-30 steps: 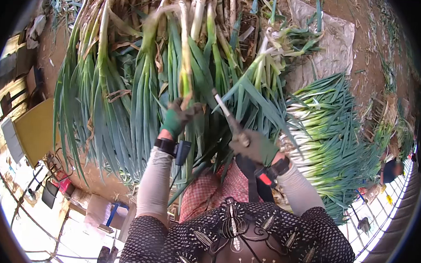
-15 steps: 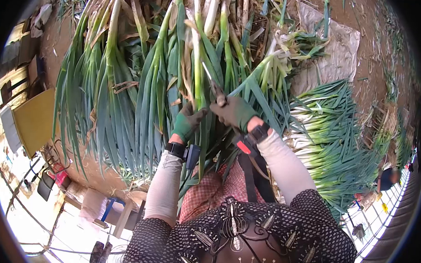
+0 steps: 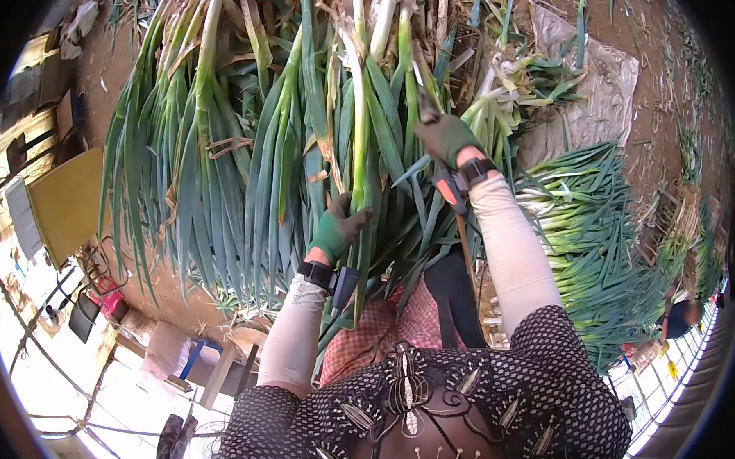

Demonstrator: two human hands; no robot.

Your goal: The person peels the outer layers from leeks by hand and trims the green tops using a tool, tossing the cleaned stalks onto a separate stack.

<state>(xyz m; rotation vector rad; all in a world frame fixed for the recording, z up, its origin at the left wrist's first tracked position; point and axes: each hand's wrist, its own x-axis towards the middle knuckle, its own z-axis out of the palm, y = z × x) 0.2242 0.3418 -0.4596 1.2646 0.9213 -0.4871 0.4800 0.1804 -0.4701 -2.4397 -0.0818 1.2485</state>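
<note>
In the head view, long green onions (image 3: pixel 281 144) with pale stalks hang in a thick pile across the centre and left. My left hand (image 3: pixel 340 227), in a green glove, is closed around a green onion (image 3: pixel 360 139) just below its pale stalk. Up and to the right, my right hand (image 3: pixel 447 139), also gloved, is closed on a dark tool, probably a knife (image 3: pixel 428 107), pointing up and left; its blade is hard to make out. My right hand is over the leaves, apart from the left.
A pile of trimmed green onions (image 3: pixel 584 247) lies to the right. Above it a pale sheet (image 3: pixel 591 92) covers some brown soil. At the left stand a yellow panel (image 3: pixel 67 204) and a wooden stool (image 3: pixel 214 370). Part of a person (image 3: pixel 679 319) shows at the far right.
My right hand has moved up and right with the tool, away from my left hand. My left hand has shifted slightly right and down, still on the onion.
</note>
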